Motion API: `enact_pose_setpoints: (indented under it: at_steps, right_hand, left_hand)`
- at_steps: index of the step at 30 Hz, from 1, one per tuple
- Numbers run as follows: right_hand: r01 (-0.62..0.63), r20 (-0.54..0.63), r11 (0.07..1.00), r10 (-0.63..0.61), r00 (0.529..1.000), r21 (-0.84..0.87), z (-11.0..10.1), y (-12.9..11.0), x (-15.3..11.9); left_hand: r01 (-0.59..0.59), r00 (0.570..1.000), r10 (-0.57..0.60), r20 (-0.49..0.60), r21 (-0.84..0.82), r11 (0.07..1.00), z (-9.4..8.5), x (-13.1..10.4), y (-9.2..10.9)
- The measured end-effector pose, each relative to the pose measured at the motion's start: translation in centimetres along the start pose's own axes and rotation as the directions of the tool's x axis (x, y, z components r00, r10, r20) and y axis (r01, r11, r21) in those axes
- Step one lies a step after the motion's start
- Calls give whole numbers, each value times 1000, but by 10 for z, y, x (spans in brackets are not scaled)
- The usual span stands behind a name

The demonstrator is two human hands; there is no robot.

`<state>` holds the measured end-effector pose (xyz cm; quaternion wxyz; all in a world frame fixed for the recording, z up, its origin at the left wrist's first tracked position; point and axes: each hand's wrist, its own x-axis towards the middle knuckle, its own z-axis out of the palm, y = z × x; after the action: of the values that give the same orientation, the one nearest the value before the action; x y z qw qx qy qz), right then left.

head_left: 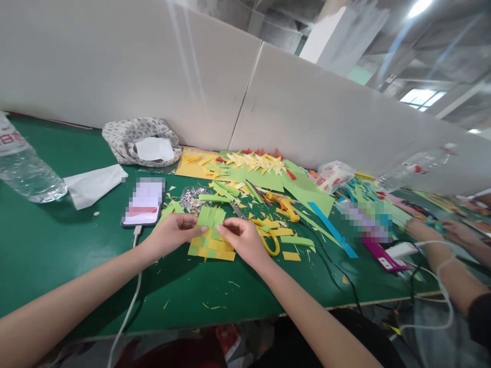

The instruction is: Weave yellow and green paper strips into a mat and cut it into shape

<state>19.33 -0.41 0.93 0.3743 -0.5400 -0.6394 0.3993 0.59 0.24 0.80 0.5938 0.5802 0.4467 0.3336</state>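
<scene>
Between my hands is a piece of interlaced green and yellow paper strips, held just above the table. My left hand pinches its left side with the thumb on top. On its right edge, the thumb and fingers of my right hand are closed. Yellow-handled scissors lie beside my right hand, their handles partly hidden by it. Behind the paper sits a small clear bag of googly eyes. Cut yellow paper pieces and green strips are scattered close by.
A phone with a charging cable lies left, near a water bottle and a patterned pouch. A yellow glue gun trails a black cord on the right. Folded paper stars lie behind. Another person's hands work far right.
</scene>
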Motion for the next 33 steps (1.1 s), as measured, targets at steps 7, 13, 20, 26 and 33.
enact_pose_setpoints:
  at_steps: [7,13,20,26,33]
  right_hand:
    - [-20,18,1000,20,1000,11,0,-2,0]
    - [4,127,996,-15,992,88,0,-2,-2]
    - [-2,107,999,-3,994,44,-2,2,-1]
    - [-21,124,998,12,992,66,-1,3,-1]
    - [15,110,999,-18,994,30,-2,4,-1]
  left_hand:
    - [-11,1000,11,-20,23,1000,0,1,0]
    - [10,1000,-9,-21,73,997,3,0,-3]
    - [19,997,-24,-77,-57,998,0,3,-6]
    - [43,995,-49,-82,-71,997,-1,5,-7]
    - [70,993,-77,-85,-77,995,0,4,-4]
